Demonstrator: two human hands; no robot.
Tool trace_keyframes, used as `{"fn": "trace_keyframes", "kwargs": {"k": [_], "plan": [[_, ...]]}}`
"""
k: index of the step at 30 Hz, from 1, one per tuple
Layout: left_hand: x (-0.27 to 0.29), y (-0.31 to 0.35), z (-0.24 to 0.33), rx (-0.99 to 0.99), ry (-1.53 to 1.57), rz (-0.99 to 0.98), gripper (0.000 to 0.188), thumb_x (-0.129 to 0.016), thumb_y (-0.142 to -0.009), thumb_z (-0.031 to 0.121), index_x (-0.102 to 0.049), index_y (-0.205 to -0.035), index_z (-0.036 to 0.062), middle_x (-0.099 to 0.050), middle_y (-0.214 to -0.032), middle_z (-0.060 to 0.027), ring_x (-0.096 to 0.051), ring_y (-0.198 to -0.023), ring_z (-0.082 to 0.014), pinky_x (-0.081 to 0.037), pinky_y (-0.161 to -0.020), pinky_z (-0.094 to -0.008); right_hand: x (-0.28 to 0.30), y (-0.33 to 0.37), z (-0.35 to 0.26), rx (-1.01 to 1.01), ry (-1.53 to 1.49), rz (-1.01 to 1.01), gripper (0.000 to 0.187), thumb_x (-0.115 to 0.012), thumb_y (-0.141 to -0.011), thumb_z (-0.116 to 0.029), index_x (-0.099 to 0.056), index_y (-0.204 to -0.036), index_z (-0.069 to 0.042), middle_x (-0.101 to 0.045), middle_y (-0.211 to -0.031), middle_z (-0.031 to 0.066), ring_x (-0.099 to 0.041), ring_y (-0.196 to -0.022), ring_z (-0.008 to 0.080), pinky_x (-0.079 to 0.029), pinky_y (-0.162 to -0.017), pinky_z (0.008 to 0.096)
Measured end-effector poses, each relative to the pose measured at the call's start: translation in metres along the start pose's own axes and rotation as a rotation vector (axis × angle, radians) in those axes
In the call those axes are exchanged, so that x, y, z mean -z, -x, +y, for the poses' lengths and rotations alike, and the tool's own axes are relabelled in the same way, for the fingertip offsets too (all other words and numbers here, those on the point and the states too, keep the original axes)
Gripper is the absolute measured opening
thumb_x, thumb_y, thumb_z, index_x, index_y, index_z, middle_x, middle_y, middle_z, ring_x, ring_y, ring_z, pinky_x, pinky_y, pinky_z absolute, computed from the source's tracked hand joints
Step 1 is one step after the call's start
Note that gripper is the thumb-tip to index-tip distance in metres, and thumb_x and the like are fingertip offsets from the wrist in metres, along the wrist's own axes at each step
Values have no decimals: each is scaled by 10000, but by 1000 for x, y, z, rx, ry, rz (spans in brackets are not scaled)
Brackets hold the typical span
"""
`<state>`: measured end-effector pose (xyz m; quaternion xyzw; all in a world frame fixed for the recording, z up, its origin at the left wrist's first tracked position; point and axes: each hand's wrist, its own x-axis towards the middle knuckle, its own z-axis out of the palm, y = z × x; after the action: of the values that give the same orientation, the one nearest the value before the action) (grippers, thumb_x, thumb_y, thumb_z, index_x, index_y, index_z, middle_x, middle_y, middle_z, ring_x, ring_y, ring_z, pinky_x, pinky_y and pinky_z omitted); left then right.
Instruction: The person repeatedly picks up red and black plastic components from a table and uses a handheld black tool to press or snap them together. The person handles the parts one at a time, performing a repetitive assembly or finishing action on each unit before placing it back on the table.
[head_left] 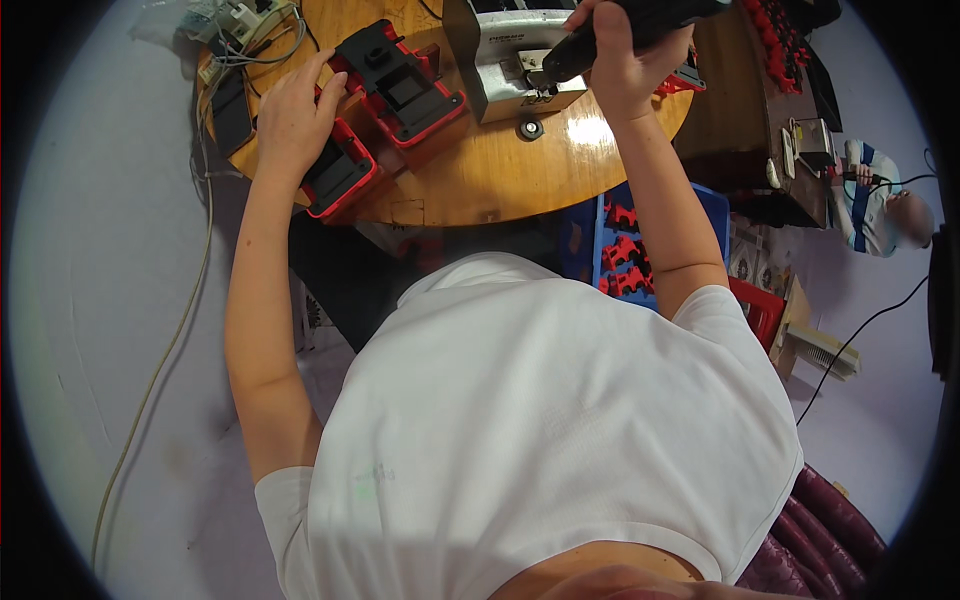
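Observation:
My left hand [293, 118] is at the left side of the round wooden table, its thumb and fingers closed against the near-left edge of a red-and-black housing [405, 92]. A second red-and-black housing [340, 172] lies just below it, by my wrist. My right hand [637, 65] is wrapped round a black electric screwdriver [600, 42]. The tool's tip points down and left, at the small front mechanism of a silver metal box [500, 60], possibly a screw feeder. Whether the tip touches it I cannot tell. A small dark round piece [530, 129] lies in front of the box.
Cables and a power strip [245, 22] crowd the table's far left, near a dark flat object [231, 112]. A blue crate [600, 245] of red-and-black parts stands below the table's right edge. Another person [872, 195] is at the far right, beside a dark bench [735, 120].

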<state>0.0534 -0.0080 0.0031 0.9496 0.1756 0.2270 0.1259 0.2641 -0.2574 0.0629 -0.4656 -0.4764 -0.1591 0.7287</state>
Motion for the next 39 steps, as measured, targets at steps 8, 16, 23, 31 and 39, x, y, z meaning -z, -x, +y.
{"fn": "trace_keyframes", "kwargs": {"k": [8, 16, 23, 31, 39], "plan": [[0, 0, 1, 1, 20, -12, 416, -554, -969, 409, -608, -1266, 124, -691, -999, -140, -639, -975, -342, -467, -869, -455, -2, 18, 11, -65, -60, 12, 439, -721, -912, -177, -435, -1216, -42, -587, -809, 54, -562, -624, 119, -476, -554, 267], [-4, 1, -5, -40, 25, 48, 425, -563, -964, 410, -629, -1267, 120, -697, -998, -140, -644, -979, -335, -479, -874, -446, -8, 4, 12, -152, 0, -58, 335, -680, -942, -162, -466, -1179, -62, -552, -795, 37, -560, -622, 114, -483, -551, 271], [-8, 0, -6, -64, 21, 91, 426, -573, -955, 410, -659, -1237, 103, -703, -990, -147, -651, -972, -337, -487, -875, -448, -45, -8, -18, -330, -346, 0, 376, -683, -941, -330, -496, -1099, -45, -598, -810, 84, -601, -612, 160, -526, -542, 307], [-6, 1, -5, -15, -20, 27, 484, -551, -961, 439, -633, -1314, 117, -694, -1132, -177, -632, -1087, -351, -459, -960, -425, -105, 10, -32, -207, -495, -14, 515, -758, -884, -321, -477, -1184, -10, -614, -841, 101, -606, -624, 173, -524, -544, 310], [-16, 2, -30, -9, -59, -96, 430, -552, -946, 398, -662, -1218, 83, -685, -1142, -193, -630, -1087, -369, -463, -954, -451, -133, 20, -43, -128, -464, -221, 473, -688, -862, -79, -437, -1253, 5, -579, -895, 82, -574, -697, 130, -450, -613, 252]]}}
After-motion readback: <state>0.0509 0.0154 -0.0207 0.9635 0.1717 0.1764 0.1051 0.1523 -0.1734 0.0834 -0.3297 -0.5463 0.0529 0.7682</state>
